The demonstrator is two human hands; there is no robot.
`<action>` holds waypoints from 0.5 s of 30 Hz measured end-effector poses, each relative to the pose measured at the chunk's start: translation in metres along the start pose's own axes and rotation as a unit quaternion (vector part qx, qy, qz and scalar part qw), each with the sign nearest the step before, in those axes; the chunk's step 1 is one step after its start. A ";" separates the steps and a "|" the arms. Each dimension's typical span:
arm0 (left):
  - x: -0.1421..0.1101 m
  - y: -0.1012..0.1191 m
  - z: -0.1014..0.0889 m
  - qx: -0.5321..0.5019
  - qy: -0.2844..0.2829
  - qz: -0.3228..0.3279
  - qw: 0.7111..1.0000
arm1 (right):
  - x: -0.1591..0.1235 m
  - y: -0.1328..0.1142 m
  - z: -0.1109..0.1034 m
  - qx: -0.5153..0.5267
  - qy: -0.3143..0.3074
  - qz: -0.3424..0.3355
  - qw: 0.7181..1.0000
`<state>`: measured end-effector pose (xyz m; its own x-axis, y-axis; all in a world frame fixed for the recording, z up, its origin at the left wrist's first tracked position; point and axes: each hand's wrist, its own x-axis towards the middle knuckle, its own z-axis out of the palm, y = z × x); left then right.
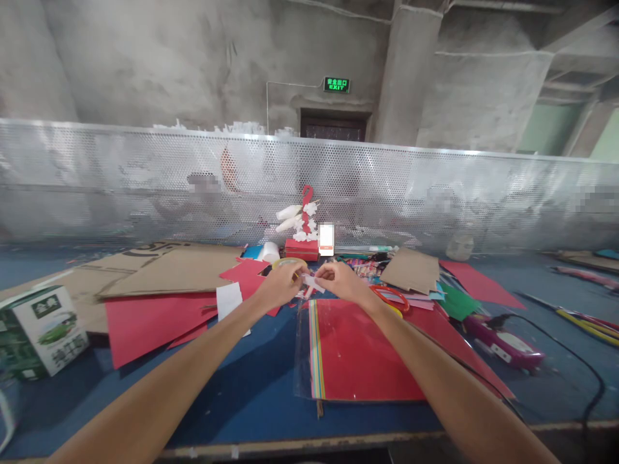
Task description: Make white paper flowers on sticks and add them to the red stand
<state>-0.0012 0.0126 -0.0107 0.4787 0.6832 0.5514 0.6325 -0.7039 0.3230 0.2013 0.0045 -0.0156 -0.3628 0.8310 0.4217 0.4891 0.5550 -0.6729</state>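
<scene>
Center of frame: left hand [284, 283] and right hand [341, 281], fingers pinched nearly closed, grip one white strip [312, 282]. Lower center: one red paper pack [365, 354]. Lower left: one carton [53, 332].

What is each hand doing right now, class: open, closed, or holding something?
Left hand: closed, fingertips apparently pinching one end of a small white strip.
Right hand: closed, fingertips pinching the same strip.

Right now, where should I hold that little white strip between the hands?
I'd pinch the white strip lightly at its two ends, left hand coming from the left, right hand from the right. It's narrow, looks thin, and spans the gap between the hands, so the ends seem easiest to reach.
</scene>
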 end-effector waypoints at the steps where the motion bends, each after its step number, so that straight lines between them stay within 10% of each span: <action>1: 0.000 0.001 0.000 0.006 -0.001 -0.005 1.000 | 0.000 0.000 0.000 -0.004 0.001 -0.001 1.000; 15: 0.006 0.000 0.004 -0.147 0.000 -0.020 0.989 | -0.002 -0.006 0.003 0.015 0.024 -0.039 0.999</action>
<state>0.0045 0.0176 -0.0107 0.4570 0.7113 0.5341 0.4458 -0.7028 0.5544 0.1966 -0.0010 -0.0147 -0.3599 0.7863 0.5022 0.4371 0.6176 -0.6538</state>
